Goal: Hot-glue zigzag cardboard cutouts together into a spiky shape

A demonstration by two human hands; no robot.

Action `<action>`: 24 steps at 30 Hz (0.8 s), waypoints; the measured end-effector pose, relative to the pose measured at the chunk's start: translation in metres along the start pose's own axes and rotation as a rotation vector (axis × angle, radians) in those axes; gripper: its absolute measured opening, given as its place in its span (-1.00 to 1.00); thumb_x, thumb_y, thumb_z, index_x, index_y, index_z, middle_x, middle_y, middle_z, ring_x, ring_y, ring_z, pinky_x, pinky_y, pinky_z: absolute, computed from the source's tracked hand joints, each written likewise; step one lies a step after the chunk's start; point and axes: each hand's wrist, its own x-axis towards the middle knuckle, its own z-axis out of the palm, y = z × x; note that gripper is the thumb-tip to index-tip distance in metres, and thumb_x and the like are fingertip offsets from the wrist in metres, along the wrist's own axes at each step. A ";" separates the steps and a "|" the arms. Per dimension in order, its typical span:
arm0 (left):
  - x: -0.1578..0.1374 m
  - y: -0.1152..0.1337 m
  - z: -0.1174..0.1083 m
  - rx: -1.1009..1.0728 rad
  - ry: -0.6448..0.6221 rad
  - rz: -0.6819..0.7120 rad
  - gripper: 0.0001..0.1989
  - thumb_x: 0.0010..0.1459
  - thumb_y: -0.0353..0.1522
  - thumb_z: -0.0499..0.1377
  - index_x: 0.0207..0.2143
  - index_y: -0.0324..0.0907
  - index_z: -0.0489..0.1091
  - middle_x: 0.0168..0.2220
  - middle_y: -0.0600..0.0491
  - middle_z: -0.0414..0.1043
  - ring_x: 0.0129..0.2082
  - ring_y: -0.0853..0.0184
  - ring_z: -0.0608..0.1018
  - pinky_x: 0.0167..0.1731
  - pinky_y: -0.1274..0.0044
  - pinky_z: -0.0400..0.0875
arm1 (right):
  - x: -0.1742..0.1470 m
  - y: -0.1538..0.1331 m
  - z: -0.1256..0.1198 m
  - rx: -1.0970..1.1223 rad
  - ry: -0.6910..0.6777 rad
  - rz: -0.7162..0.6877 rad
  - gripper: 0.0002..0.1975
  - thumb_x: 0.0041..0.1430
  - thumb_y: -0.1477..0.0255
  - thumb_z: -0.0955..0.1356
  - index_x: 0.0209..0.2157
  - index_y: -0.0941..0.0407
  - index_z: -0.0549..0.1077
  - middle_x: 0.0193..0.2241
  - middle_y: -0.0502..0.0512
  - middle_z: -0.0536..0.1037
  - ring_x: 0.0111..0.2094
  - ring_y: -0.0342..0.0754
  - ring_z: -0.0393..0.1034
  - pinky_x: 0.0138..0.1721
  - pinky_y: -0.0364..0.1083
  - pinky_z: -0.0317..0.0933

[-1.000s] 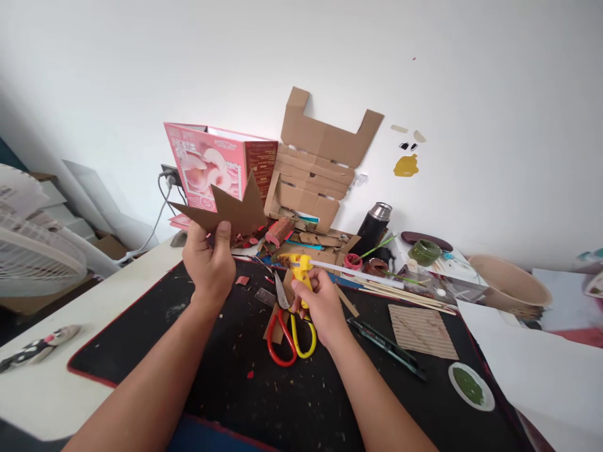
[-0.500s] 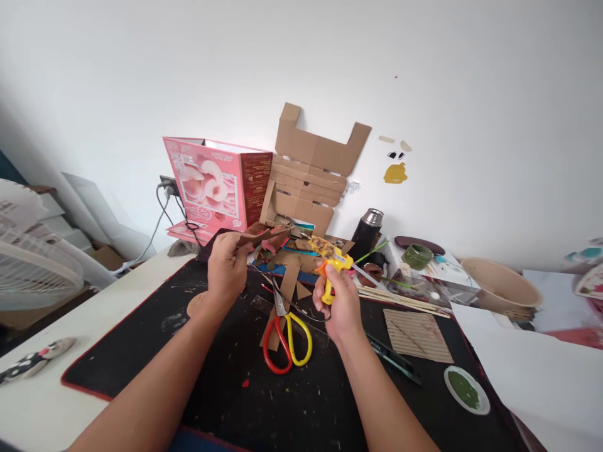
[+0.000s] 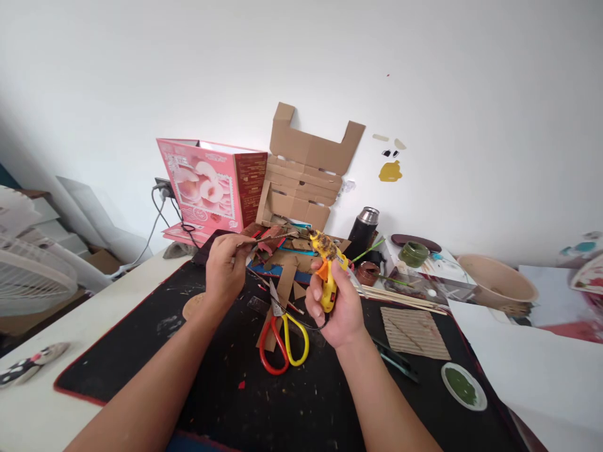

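My right hand [image 3: 335,301] is wrapped round the handle of a yellow hot glue gun [image 3: 330,257] with an orange trigger. Its nozzle is stained brown and points up and to the left. Pinched in my left hand [image 3: 226,267] is a thin piece of cardboard [image 3: 268,238], held nearly edge-on, so its full shape is hidden. The nozzle is a little apart from the cardboard's right end. Below and between my hands lie scissors [image 3: 281,336] with one red and one yellow handle, partly over a cardboard strip [image 3: 286,282].
Cardboard scraps pile up behind my hands, before a pink box [image 3: 211,188] and an unfolded carton [image 3: 306,169]. A black thermos [image 3: 362,229] stands to the right. Corrugated cardboard [image 3: 414,333], a box cutter [image 3: 396,359] and a dish of green paint [image 3: 464,386] lie on the black mat [image 3: 320,402].
The glue gun has tilted, its nozzle now pointing more upward and its grip turned toward me. The cardboard in my left hand has turned flatter, more edge-on. The view has shifted slightly.
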 end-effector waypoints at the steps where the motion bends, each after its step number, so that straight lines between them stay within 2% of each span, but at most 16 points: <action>1: 0.000 0.000 0.000 0.003 -0.001 -0.002 -0.82 0.39 -0.38 0.13 -0.18 -0.09 0.55 -0.20 -0.03 0.64 -0.09 0.16 0.59 -0.01 0.33 0.47 | -0.001 0.000 0.001 0.016 -0.019 0.007 -0.52 0.14 -0.07 0.51 -0.27 0.08 0.51 -0.67 -0.16 0.36 -0.76 -0.22 0.14 -0.76 -0.23 -0.06; 8: -0.001 0.000 0.000 -0.003 0.002 0.026 -0.82 0.40 -0.37 0.13 -0.19 -0.09 0.56 -0.20 -0.03 0.63 -0.09 0.16 0.58 -0.01 0.35 0.46 | -0.006 0.000 0.008 0.058 -0.123 0.037 -0.58 0.18 -0.03 0.51 -0.30 0.06 0.53 -0.70 -0.18 0.30 -0.77 -0.22 0.07 -0.75 -0.23 -0.07; 13: -0.001 0.000 0.000 -0.006 0.005 0.035 -0.82 0.41 -0.34 0.14 -0.18 -0.10 0.56 -0.19 -0.03 0.63 -0.08 0.16 0.57 0.01 0.35 0.46 | -0.006 -0.001 0.008 0.045 -0.109 0.016 -0.58 0.21 -0.03 0.49 -0.32 0.06 0.53 -0.73 -0.21 0.22 -0.77 -0.23 0.02 -0.74 -0.23 -0.08; 19: -0.001 0.000 -0.001 0.001 0.014 0.040 -0.81 0.42 -0.36 0.12 -0.17 -0.10 0.56 -0.19 -0.03 0.63 -0.08 0.17 0.57 0.00 0.35 0.46 | -0.001 -0.001 0.005 0.012 -0.032 -0.044 -0.56 0.14 -0.01 0.54 -0.31 0.11 0.59 -0.74 -0.18 0.31 -0.78 -0.23 0.08 -0.77 -0.24 -0.11; 24: -0.001 -0.003 0.001 -0.008 0.022 0.067 -0.82 0.41 -0.39 0.14 -0.17 -0.11 0.57 -0.19 -0.02 0.63 -0.09 0.17 0.57 -0.02 0.35 0.46 | -0.001 0.003 0.004 0.035 -0.064 -0.054 -0.56 0.17 0.01 0.54 -0.31 0.14 0.61 -0.74 -0.15 0.35 -0.79 -0.24 0.12 -0.79 -0.27 -0.05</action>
